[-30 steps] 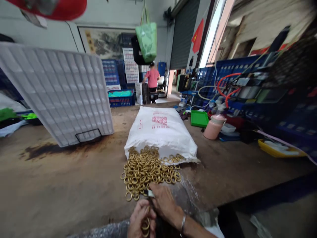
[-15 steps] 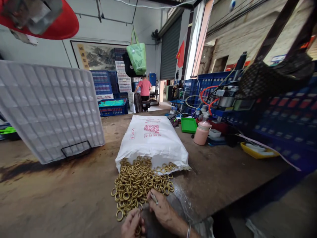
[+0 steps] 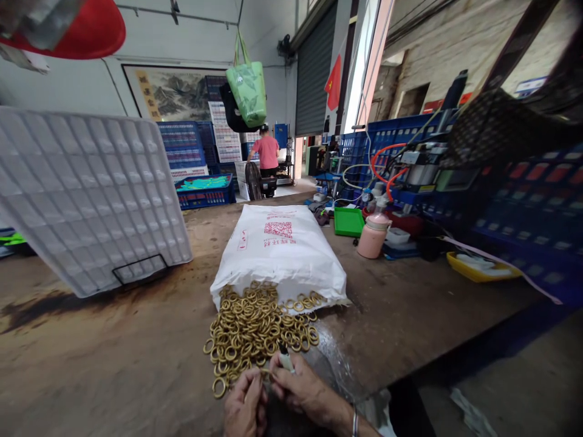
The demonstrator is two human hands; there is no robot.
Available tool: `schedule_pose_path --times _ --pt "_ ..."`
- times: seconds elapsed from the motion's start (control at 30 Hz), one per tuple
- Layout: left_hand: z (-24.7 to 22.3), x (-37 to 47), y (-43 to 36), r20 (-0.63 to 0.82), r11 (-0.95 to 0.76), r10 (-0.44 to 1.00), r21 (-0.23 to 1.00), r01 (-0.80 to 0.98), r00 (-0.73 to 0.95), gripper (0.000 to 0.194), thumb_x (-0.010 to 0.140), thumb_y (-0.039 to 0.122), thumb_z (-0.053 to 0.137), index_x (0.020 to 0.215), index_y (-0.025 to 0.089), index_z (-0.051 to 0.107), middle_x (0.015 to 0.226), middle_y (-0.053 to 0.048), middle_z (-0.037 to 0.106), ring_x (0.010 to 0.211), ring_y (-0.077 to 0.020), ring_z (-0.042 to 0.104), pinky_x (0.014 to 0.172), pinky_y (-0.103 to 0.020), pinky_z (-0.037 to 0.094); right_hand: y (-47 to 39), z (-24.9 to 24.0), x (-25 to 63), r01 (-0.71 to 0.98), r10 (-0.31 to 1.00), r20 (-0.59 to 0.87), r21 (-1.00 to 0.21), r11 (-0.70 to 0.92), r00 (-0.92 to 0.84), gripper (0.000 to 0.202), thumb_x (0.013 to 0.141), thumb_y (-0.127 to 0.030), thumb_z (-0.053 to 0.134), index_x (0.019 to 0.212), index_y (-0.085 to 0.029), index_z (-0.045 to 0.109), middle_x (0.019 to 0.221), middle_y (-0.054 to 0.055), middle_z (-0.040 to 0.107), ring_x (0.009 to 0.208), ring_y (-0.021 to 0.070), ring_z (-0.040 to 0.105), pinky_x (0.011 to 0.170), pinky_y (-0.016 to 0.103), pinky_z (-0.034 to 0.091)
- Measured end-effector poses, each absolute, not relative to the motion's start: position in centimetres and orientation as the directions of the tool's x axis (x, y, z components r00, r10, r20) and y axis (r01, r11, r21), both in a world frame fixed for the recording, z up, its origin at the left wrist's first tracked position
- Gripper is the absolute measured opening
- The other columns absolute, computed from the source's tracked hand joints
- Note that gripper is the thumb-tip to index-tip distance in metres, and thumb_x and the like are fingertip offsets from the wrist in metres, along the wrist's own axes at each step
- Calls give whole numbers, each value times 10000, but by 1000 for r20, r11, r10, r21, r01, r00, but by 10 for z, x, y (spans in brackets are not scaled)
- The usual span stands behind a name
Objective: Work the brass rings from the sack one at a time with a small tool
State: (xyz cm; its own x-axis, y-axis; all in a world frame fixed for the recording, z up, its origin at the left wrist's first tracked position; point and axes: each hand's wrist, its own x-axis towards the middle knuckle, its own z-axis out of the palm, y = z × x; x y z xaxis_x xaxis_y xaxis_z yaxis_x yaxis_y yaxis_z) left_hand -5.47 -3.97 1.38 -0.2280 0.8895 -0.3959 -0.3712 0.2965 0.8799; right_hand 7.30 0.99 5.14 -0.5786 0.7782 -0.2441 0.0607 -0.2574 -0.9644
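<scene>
A heap of brass-coloured rings [image 3: 250, 328] spills from the open mouth of a white printed sack [image 3: 282, 249] onto the brown table. Just below the heap, my left hand [image 3: 246, 403] pinches a ring [image 3: 265, 371] at its left side. Close beside it on the right, my right hand [image 3: 303, 385] touches the same ring with its fingertips and also holds a small pale tool with a black tip [image 3: 285, 357]. The fingers of both hands are closed, and the ring is partly hidden between them.
On the left a white ribbed tray [image 3: 95, 194] leans on a black wire stand [image 3: 141, 270]. To the right are a green tray [image 3: 348, 222], a pink bottle [image 3: 373, 235] and a yellow tray [image 3: 483, 267]. A person in a pink shirt [image 3: 266, 150] stands far back.
My hands have come together at a ring. The small tool in my right hand now points up with its black tip showing. The view has shifted slightly.
</scene>
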Motion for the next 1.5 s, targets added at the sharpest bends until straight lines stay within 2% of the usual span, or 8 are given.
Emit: schedule_pose_path --times 0.17,0.3,0.43,0.67,0.87,1.03,1.13,1.5 --pt "15 -56 -42 -281 231 898 956 -180 -339 528 580 702 624 616 178 562 443 62 416 376 -69 332 381 -186 271 9 54 72 90 795 -330 -939 -332 -509 203 771 -412 482 758 -210 462 537 -88 441 362 45 228 383 194 179" --pt "24 -57 -43 5 39 927 993 110 -376 370 654 558 664 609 191 641 586 -16 583 597 -165 524 593 -237 423 12 53 72 178 861 -213 -973 -145 -461 214 790 -381 450 660 -211 459 542 -58 451 451 82 345 467 210 274" --pt "31 -54 -44 59 -3 953 983 184 -298 262 679 478 669 658 218 680 638 -35 629 633 -192 556 643 -261 436 13 52 73 236 885 -106 -972 4 -453 248 768 -384 475 598 -214 413 554 -55 410 526 102 366 525 221 298" --pt "36 -45 -46 -98 114 959 992 46 -267 425 656 609 622 682 186 650 570 -2 541 539 -141 458 530 -236 382 10 48 73 362 901 -80 -928 89 -427 220 788 -297 459 593 -200 438 569 -51 436 560 98 379 526 207 294" --pt "28 -40 -44 -267 244 948 959 -147 -171 547 555 734 597 596 194 526 430 65 381 367 -68 261 370 -200 191 8 48 75 337 896 -97 -939 62 -434 132 760 -227 457 634 -188 470 596 -51 433 585 98 394 541 208 303" --pt "44 -39 -56 -279 265 955 954 -138 -101 487 668 666 566 616 189 485 423 87 339 360 -52 255 362 -174 180 4 54 79 300 884 -100 -953 47 -457 141 770 -228 431 655 -170 488 631 -37 466 628 100 425 582 208 340" --pt "55 -37 -63 -285 267 954 948 -174 -90 430 705 603 579 670 184 487 498 77 427 375 -40 296 366 -159 220 -1 59 83 253 874 -66 -965 67 -481 166 787 -269 435 673 -165 496 636 -39 470 626 98 419 588 209 344" --pt "54 -33 -70 -300 257 952 896 -362 -68 379 695 516 650 708 174 487 529 72 483 382 -27 333 360 -142 216 -10 75 89 189 873 -38 -980 63 -486 185 800 -309 465 681 -172 506 634 -38 475 609 98 399 573 208 335"
